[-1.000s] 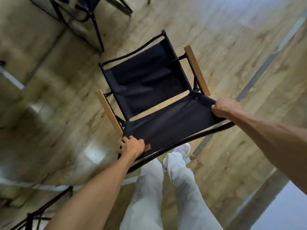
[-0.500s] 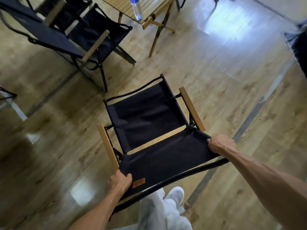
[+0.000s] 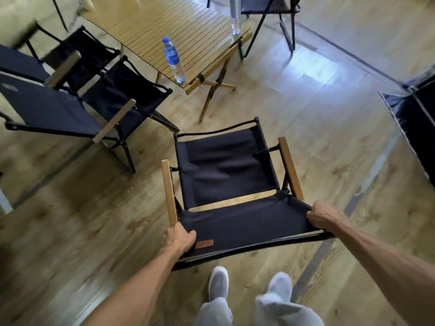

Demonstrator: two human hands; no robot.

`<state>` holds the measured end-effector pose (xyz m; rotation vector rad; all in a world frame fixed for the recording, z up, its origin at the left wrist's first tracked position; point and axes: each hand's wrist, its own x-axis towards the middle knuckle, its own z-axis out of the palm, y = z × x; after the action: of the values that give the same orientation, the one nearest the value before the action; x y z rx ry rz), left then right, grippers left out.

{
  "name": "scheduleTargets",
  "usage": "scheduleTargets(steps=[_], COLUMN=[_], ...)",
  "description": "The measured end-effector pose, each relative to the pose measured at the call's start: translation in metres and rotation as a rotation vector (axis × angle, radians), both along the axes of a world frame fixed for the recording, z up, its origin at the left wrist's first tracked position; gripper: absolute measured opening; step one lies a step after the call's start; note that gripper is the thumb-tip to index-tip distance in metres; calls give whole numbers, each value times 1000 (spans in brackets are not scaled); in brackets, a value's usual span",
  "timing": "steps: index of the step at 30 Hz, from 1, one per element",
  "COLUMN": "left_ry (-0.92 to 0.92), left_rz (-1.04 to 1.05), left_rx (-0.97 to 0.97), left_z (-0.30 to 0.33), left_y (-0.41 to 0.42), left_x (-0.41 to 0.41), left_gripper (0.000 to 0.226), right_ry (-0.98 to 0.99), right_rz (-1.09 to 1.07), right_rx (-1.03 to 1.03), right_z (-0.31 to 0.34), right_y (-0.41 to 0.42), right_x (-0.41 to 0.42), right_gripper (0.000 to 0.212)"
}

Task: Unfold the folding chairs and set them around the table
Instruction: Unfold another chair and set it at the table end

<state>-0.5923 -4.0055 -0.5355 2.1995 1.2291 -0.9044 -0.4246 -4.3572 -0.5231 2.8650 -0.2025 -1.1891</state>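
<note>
- Black canvas folding chair [image 3: 226, 184], unfolded, centre frame on wood floor [image 3: 306, 118], seat facing slatted surface [image 3: 179, 27] at upper centre.
- Left hand [image 3: 180, 238] grip closed on backrest's top left corner.
- Right hand [image 3: 321, 216] grip closed on top right corner.
- Water bottle [image 3: 173, 60] on surface.
- Two more chairs [image 3: 70, 95] upper left.

Your chair [image 3: 226, 175] has dark navy fabric, a black frame, light brown wooden armrests and a small brown patch [image 3: 204, 244] on the backrest. The desk [image 3: 150, 27] is pale slatted wood. The bottle [image 3: 173, 60] is clear with a blue cap and label. The floor [image 3: 306, 118] shows brown woodgrain planks; your shoes [image 3: 217, 282] are grey.
</note>
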Motion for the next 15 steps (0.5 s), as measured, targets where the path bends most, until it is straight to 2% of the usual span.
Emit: scheduleTargets(steps=[3, 7, 11, 15], left_ry=[-35, -125, -196, -243], left_rz=[-9, 3, 66, 42], left_rx=[-59, -74, -100, -245], left_z=[-1, -1, 4, 16], left_y=[-24, -61, -101, -135], left_x=[54, 123, 178, 217], left_gripper=[49, 23, 24, 33], right_ry=[-25, -58, -69, -10], right_rz=[23, 82, 194, 323], right_rx=[64, 133, 185, 286], right_z=[0, 4, 12, 24], right_y=[-24, -57, -92, -115], right_x=[57, 138, 207, 253], right_gripper=[12, 17, 22, 43])
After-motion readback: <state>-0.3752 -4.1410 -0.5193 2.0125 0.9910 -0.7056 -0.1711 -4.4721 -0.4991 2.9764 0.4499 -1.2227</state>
